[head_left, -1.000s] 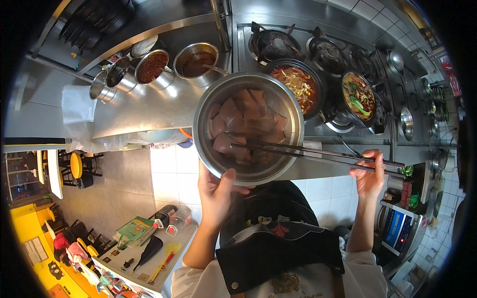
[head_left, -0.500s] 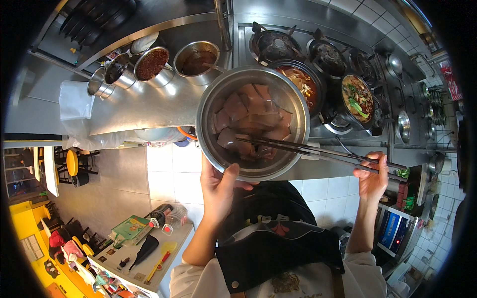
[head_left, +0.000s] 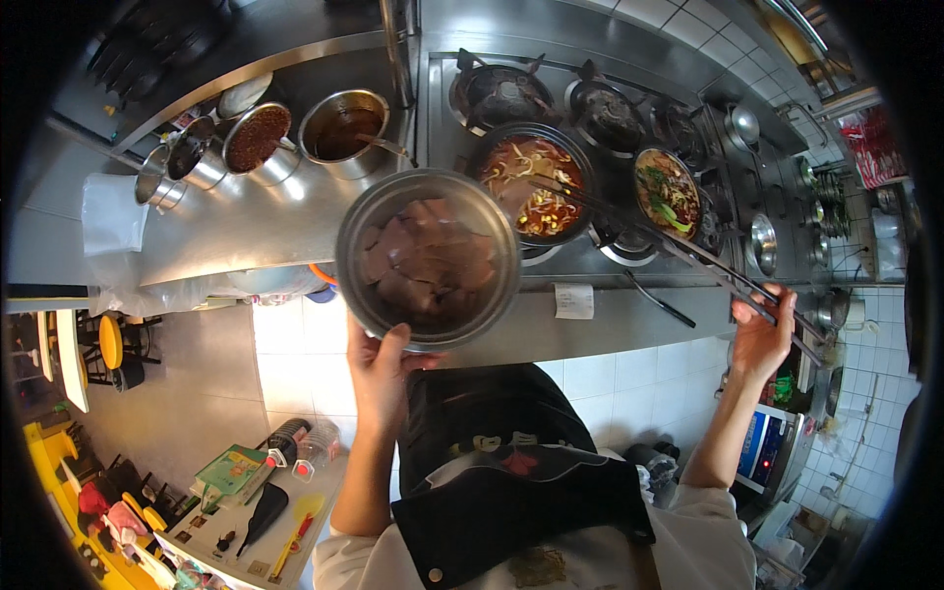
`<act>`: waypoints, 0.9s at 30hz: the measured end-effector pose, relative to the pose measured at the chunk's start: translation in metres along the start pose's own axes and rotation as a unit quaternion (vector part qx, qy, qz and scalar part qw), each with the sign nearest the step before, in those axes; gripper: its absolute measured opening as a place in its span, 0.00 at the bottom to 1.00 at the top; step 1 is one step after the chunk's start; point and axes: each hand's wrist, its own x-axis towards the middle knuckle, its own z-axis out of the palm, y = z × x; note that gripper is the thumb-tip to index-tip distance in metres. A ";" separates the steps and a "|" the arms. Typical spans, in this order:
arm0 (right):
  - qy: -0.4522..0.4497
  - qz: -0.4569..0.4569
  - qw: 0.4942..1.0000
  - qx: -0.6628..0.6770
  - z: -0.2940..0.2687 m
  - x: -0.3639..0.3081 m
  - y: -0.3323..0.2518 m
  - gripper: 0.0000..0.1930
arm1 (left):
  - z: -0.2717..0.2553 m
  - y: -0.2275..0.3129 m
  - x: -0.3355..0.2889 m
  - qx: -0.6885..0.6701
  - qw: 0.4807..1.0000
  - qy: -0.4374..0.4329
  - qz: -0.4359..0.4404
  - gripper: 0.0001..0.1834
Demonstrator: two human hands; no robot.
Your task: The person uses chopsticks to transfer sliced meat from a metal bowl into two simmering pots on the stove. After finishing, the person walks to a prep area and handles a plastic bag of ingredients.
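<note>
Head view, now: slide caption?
Left hand holds a steel bowl of brown slices; right hand extends long chopsticks over a dark pot.

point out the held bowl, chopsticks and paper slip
held bowl (head_left: 482, 315), head view: inner wall
chopsticks (head_left: 690, 249), head view: middle of one stick
paper slip (head_left: 574, 301), head view: centre

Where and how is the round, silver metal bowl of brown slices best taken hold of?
Grip the bowl probably by its near rim, coming from the person's side, thumb on the rim, fingers underneath, as the left hand does. It is wide and round with no visible handle, and a round black pot stands beyond its far right side.
</note>
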 end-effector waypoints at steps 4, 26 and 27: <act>-0.003 0.014 0.998 -0.055 -0.013 0.015 0.015 0.17 | -0.014 0.000 -0.002 0.022 0.999 0.040 0.015 0.19; -0.053 0.056 0.988 -0.133 0.001 -0.011 0.062 0.19 | -0.043 0.007 -0.007 0.018 0.995 0.092 0.039 0.18; -0.058 0.058 0.987 -0.135 0.002 -0.012 0.063 0.19 | -0.042 0.008 -0.007 0.021 0.994 0.101 0.034 0.18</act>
